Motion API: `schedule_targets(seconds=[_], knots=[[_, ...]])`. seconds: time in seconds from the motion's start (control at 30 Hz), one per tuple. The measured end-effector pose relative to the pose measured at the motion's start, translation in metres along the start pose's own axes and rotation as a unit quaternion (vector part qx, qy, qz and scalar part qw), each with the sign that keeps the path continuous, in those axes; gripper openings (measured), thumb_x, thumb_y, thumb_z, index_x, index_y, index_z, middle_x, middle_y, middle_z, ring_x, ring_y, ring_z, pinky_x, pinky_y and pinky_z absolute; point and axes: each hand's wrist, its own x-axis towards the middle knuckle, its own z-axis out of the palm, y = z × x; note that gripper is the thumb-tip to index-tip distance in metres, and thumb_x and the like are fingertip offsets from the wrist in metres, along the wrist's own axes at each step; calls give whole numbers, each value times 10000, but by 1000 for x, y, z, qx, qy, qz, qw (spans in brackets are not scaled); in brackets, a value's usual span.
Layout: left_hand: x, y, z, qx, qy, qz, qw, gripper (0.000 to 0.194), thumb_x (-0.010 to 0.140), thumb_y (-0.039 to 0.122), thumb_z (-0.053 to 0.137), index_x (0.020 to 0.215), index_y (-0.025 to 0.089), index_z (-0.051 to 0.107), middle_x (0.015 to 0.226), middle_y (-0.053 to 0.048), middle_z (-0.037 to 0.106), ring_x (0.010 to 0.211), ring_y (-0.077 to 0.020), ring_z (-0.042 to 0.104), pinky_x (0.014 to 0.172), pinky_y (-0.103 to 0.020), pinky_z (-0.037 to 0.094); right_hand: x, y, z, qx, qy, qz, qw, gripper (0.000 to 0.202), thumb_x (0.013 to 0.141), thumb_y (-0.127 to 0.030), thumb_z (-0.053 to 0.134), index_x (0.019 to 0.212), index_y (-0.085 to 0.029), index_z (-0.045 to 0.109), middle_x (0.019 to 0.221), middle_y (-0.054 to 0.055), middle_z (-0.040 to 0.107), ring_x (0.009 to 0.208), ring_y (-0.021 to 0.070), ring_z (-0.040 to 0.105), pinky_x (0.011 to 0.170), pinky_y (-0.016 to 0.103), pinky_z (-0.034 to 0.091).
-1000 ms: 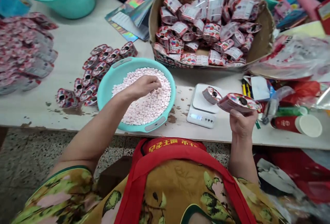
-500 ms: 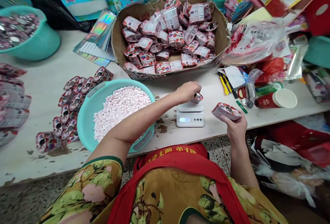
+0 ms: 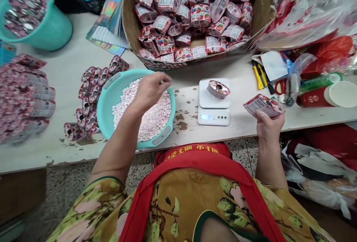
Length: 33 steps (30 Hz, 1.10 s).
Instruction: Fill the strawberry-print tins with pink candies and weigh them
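Note:
My left hand [image 3: 152,89] hangs above the turquoise basin [image 3: 111,86] of small pale pink candies [image 3: 154,121]. Its fingers are curled together, and whatever may be between them is hidden. At the right, my right hand [image 3: 269,125] grips a red and white printed candy packet [image 3: 262,105] by its lower side, thumb in front. Between the hands, a white digital scale [image 3: 214,102] shows lit digits. One packet [image 3: 219,89] with a round hole in its top stands on the scale's plate, touched by neither hand.
A cardboard box [image 3: 129,26] of packets stands at the back. More packets [image 3: 92,93] cluster left of the basin, beside a bucket [image 3: 58,30]. Knives [image 3: 260,74], scissors [image 3: 279,86] and a paper cup [image 3: 312,98] lie at the right. The table's front edge runs near my apron.
My left hand has left the packet on the scale and moved left over the basin. My right hand still holds its packet. The view has shifted closer to the table.

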Motion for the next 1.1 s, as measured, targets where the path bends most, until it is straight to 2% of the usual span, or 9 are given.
schedule_targets(seconds=[0.1,0.2,0.5,0.67,0.77,0.87,0.93,1.03,1.1], knots=[[-40,-40,-16,79,-101,-112,985,193,856,341,618,904,190,728,960,-82,754,836,-234,646,764,-333,440,0,4,3,32,12,30,999,618,445,-199,879,1016,-193,642,1031,21,712,895,196,691,744,349,634],[-66,-61,-11,60,-162,-154,973,269,822,366,619,1000,190,716,979,-84,753,847,-240,653,735,-321,426,0,6,11,44,10,36,998,581,440,-200,879,971,-178,644,959,13,711,842,175,679,721,316,620],[-82,-70,-6,-34,-124,-187,974,299,798,428,641,973,194,704,785,-14,677,722,-184,590,679,-288,393,-1,3,16,31,-8,31,999,595,444,-197,879,982,-188,626,954,4,700,861,176,673,752,321,609],[-88,-70,-11,19,-121,-170,978,243,850,403,608,920,210,737,823,-30,682,733,-189,598,682,-294,399,-3,10,9,5,10,45,999,648,387,-204,905,969,-195,618,936,-17,695,817,162,663,741,313,591],[-72,-53,-19,93,-82,-137,983,252,861,411,655,1002,231,760,839,-38,666,731,-200,582,672,-304,397,-1,12,9,-24,7,40,999,686,340,-226,936,954,-193,632,928,-21,697,827,157,660,776,307,578],[-36,-7,-6,86,-28,-62,994,232,909,365,666,1074,214,729,890,-43,681,801,-208,612,753,-321,457,0,9,13,-68,-11,32,997,684,350,-274,957,961,-183,664,914,-7,708,842,162,656,807,310,564],[-10,36,22,65,-42,37,996,289,903,256,686,1188,205,692,1124,-79,701,994,-229,644,869,-339,493,0,3,17,-118,-22,31,992,683,366,-317,966,972,-175,685,883,-5,706,821,165,645,796,313,553],[34,91,75,112,-138,188,966,392,919,216,671,1308,268,659,1412,-89,617,1220,-277,602,912,-352,506,3,-6,23,-207,-28,23,978,712,390,-402,965,1012,-165,715,844,-8,693,766,165,617,743,307,526],[62,109,99,122,-158,224,954,372,1021,228,508,1355,319,643,1366,-57,649,1213,-238,618,852,-315,508,10,-11,29,-253,-48,25,966,721,408,-433,957,1034,-159,730,834,-6,691,731,162,595,683,291,493]])
